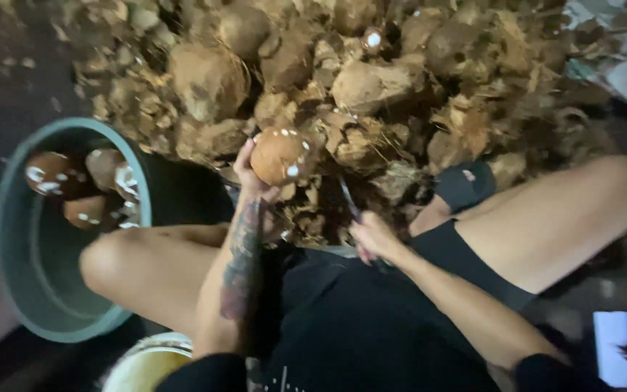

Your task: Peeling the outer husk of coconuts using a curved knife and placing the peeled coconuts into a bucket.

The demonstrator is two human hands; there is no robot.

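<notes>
My left hand (250,178) holds up a round brown husked coconut (279,155) with white nicks on its shell, just in front of the husk pile. My right hand (373,236) grips a dark-bladed knife (349,199) that points up toward the coconut, a short way to its right and below it. Both forearms reach out over my knees and dark shorts. The picture is blurred, so the knife's handle is hidden in the fist.
A big heap of coconut husks and unpeeled coconuts (342,80) fills the ground ahead. A green tub (38,283) at the left holds several husked coconuts (85,185). A pale bucket rim (146,363) shows below. A lit phone (613,348) lies at the lower right.
</notes>
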